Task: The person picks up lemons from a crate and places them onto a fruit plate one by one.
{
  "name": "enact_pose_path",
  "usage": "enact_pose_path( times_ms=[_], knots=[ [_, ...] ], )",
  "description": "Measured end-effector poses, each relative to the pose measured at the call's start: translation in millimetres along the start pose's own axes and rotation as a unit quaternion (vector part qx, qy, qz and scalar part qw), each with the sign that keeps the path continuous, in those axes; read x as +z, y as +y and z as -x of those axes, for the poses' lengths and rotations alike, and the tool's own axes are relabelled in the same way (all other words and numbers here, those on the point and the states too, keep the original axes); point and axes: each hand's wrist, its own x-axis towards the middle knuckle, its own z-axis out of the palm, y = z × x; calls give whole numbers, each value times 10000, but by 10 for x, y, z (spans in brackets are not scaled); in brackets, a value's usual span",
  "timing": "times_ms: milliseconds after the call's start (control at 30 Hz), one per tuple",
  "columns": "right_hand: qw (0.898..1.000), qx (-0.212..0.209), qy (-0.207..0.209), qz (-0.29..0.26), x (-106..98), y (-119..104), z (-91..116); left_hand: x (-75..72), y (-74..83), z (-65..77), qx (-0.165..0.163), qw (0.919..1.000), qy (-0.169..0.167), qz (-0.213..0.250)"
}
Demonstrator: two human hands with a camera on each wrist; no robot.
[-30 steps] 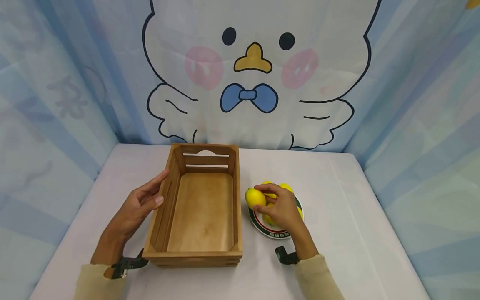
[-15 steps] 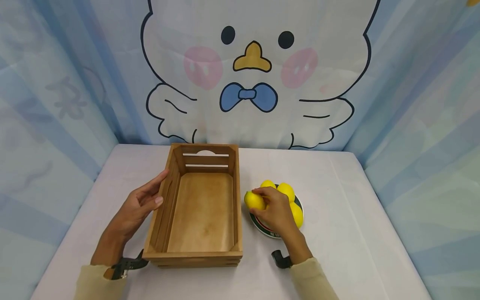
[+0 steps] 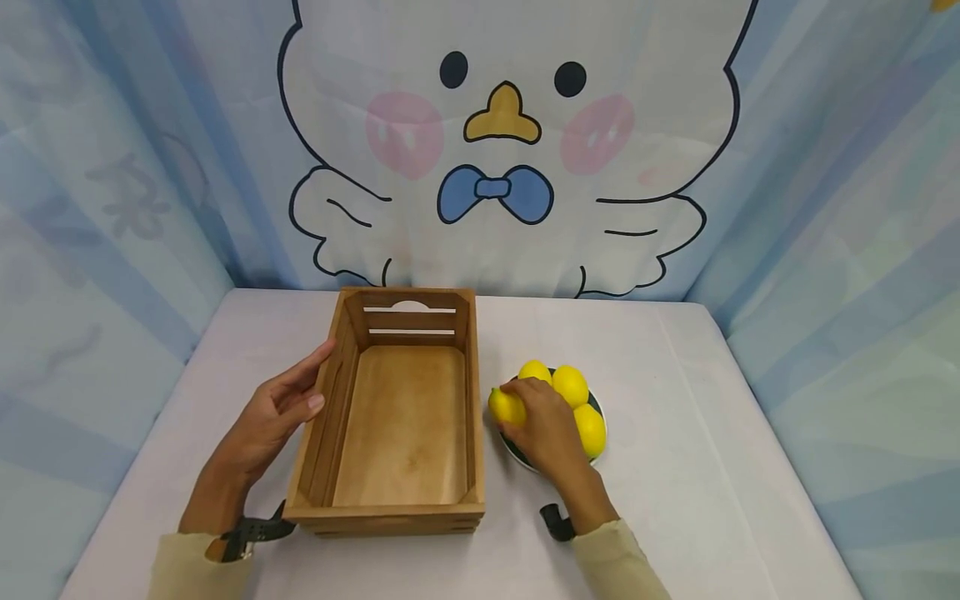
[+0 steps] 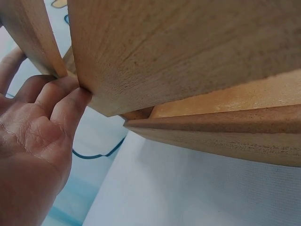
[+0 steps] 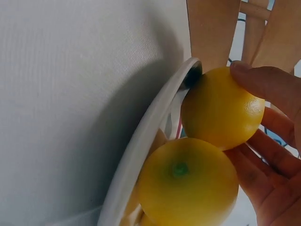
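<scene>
My right hand holds a yellow lemon at the left edge of a round plate. In the right wrist view, the thumb lies over that lemon and the fingers come round its far side, while another lemon sits right beside it. More lemons rest on the plate, partly covered by the hand. On the left, my left hand grips the side of a wooden crate. Its bent fingers meet the slats in the left wrist view, their tips partly hidden there.
The crate stands left of the plate, and its bare wooden floor shows between slatted walls. Both rest on a white-covered table. A printed curtain with a cartoon figure encloses the back and sides.
My right hand, holding the lemon, has shifted slightly left and down against the plate's left side, uncovering more of the other lemons. The left hand and crate stay put.
</scene>
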Motion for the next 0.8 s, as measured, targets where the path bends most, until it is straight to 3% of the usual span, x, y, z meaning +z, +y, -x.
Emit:
enact_pose_path(
  times_ms=[800],
  knots=[
    [9987,-84,430,274,-34,26,39,35,9,-7,20,10000,12,25]
  ],
)
